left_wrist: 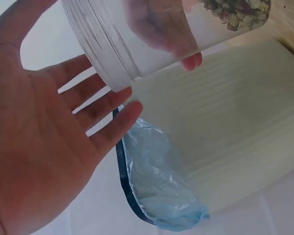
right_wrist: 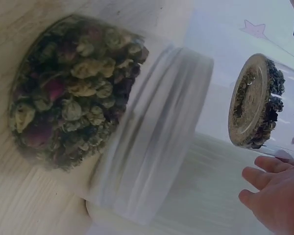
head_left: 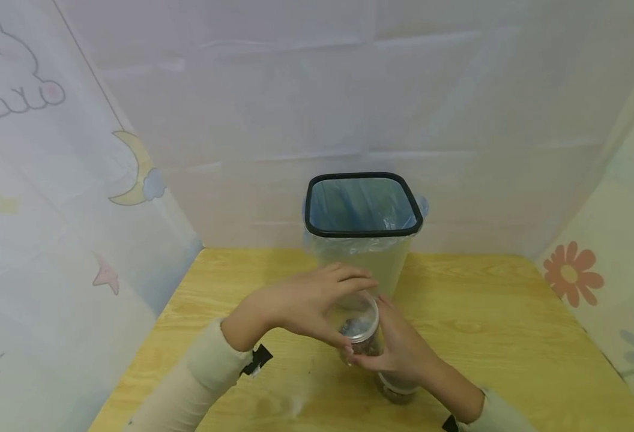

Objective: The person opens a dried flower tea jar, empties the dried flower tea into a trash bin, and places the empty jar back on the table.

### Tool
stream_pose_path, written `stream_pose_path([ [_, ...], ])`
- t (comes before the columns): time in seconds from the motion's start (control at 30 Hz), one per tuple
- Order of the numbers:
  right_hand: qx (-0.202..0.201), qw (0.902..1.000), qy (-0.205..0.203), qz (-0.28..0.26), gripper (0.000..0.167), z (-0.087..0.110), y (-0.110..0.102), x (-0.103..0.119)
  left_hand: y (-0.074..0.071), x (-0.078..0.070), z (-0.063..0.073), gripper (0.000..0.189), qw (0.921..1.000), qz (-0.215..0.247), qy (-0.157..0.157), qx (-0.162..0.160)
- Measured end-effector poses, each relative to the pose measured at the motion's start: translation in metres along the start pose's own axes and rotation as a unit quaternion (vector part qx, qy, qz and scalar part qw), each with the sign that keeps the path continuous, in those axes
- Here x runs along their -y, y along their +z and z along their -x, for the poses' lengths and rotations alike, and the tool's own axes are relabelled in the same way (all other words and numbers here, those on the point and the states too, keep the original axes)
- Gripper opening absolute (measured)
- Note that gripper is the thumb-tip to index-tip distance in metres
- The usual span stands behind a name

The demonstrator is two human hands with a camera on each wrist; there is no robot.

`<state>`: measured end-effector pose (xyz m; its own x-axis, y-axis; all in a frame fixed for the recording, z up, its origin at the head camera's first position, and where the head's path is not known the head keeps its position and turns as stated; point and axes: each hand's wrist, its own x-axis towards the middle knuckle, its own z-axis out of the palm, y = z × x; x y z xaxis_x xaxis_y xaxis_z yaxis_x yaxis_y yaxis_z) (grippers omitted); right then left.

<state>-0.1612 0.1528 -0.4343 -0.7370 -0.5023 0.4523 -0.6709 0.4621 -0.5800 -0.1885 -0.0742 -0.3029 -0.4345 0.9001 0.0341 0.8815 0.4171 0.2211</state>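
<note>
Both hands are on a clear, tilted jar (head_left: 370, 347), its lidded end toward the left palm. My left hand (head_left: 306, 305) spans the ribbed, translucent lid (left_wrist: 100, 44), fingertips along its edge and the palm apart from it. Gripping the jar's body from the other side is my right hand (head_left: 403, 348), seen through the clear wall in the left wrist view. Dried flower buds (left_wrist: 237, 11) lie at the jar's bottom end. A second jar (right_wrist: 73, 93) of dried buds, with a frosted ribbed lid (right_wrist: 159, 132), stands on the table, partly hidden under the right hand in the head view.
Behind the hands stands a pale bin (head_left: 389, 264) with a black rim (head_left: 362, 233) and a bluish plastic liner (left_wrist: 161, 181). The wood-grain table (head_left: 484, 336) meets a pale hanging sheet (head_left: 274, 120) at the back and printed sheets at both sides.
</note>
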Motion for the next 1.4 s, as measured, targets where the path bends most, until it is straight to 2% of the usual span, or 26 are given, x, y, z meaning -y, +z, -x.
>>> stream_pose_path([
  [0.13,-0.001,0.9999,0.001,-0.017,0.102,0.002,0.002,0.0,0.0,0.003,-0.001,0.094,0.9991,0.034,0.005,0.025],
  [0.2,0.0,0.9994,0.005,-0.035,0.104,0.003,0.003,0.0,0.001,0.002,-0.002,0.087,0.9993,0.027,0.008,0.025],
  [0.3,0.002,0.9981,0.008,-0.061,0.105,0.003,0.002,0.0,0.002,0.0,-0.005,0.083,0.9999,0.002,0.008,0.013],
  [0.6,-0.001,0.9974,-0.008,-0.071,0.09,-0.001,-0.002,0.001,0.006,-0.005,-0.009,0.078,0.9974,-0.058,-0.001,-0.042],
  [0.93,0.0,0.9952,-0.006,-0.097,0.081,0.001,0.003,0.002,0.012,-0.011,-0.008,0.087,0.9937,-0.088,-0.049,-0.049],
  [1.2,-0.002,0.9976,0.011,-0.069,0.086,0.006,0.005,0.005,0.021,-0.02,-0.005,0.084,0.9885,-0.104,-0.095,-0.055],
  [1.3,0.004,0.9969,0.013,-0.078,0.086,0.004,0.005,0.005,0.022,-0.021,-0.004,0.085,0.9875,-0.11,-0.093,-0.064],
  [1.4,0.006,0.9966,0.018,-0.08,0.087,0.003,0.005,0.005,0.021,-0.018,-0.002,0.09,0.9888,-0.11,-0.071,-0.072],
])
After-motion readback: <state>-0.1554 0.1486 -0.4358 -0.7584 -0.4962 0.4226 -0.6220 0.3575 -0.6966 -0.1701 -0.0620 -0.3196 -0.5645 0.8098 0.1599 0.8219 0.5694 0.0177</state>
